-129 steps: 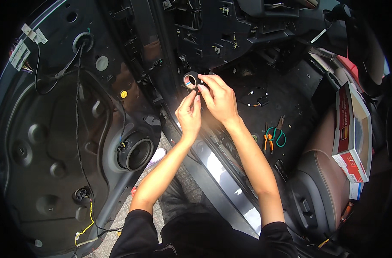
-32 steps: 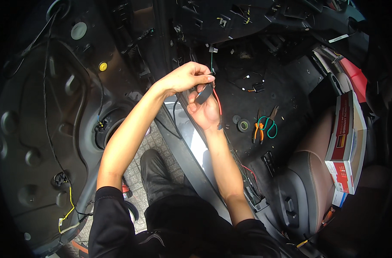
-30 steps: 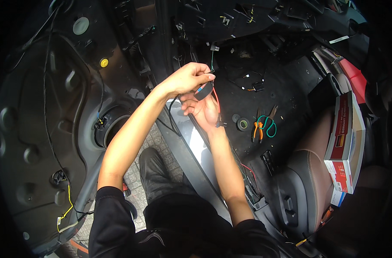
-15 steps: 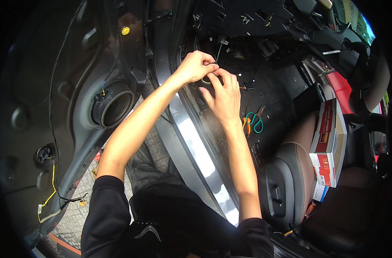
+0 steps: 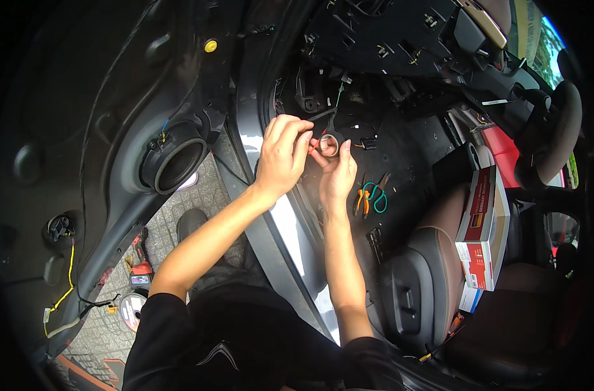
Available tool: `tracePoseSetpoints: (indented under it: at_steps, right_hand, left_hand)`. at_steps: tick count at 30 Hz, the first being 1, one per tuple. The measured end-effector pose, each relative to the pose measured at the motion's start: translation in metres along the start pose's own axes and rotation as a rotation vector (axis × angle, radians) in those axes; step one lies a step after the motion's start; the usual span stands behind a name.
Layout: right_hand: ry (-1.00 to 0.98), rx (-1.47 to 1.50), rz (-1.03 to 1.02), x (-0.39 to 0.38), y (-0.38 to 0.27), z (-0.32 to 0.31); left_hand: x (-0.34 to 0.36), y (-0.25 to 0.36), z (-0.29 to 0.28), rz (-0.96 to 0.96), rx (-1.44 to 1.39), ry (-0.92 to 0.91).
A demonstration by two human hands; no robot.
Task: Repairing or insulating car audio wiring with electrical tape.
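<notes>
My right hand grips a roll of black tape between thumb and fingers, with its pale inner core showing. Beside it on the left is my left hand, its thumb and fingers bent together close to the roll. Whatever the left fingers pinch is too small to make out; a small red bit shows between the two hands. Just beyond the roll, a dark strip and a thin green wire run up toward the stripped dashboard area.
Orange-handled pliers and green-handled scissors lie on the car floor. A red-and-white box stands on the seat. Left is the bare door panel with a round speaker opening. A red power tool lies on the paving.
Both hands have come nearer to me and drawn slightly apart. The tape roll, mostly covered before, now shows in my right hand. The whole view has shifted a little.
</notes>
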State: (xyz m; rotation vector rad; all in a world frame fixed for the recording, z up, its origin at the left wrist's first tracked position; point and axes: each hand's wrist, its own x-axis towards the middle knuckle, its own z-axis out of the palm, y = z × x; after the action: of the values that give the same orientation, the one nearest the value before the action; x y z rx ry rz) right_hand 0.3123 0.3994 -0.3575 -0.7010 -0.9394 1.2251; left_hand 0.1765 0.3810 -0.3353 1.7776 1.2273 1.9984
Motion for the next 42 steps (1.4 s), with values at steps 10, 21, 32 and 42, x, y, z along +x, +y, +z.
tracePoseSetpoints:
  at_steps: [10, 21, 32, 42]
  right_hand:
    - [0.137, -0.217, -0.09, 0.0, -0.002, 0.006]
    - [0.076, -0.126, -0.083, 0.009, 0.007, -0.004]
    - [-0.37, 0.476, 0.507, 0.041, 0.031, -0.009]
    - [-0.507, 0.194, 0.392, 0.044, 0.016, -0.016]
  left_hand:
    - [-0.027, -0.018, 0.017, -0.599, -0.184, -0.229]
    - [-0.028, -0.007, 0.026, -1.013, -0.788, -0.077]
    - [-0.049, -0.015, 0.037, -1.007, -1.054, 0.125]
    - [-0.041, -0.015, 0.05, -0.701, -0.764, 0.08]
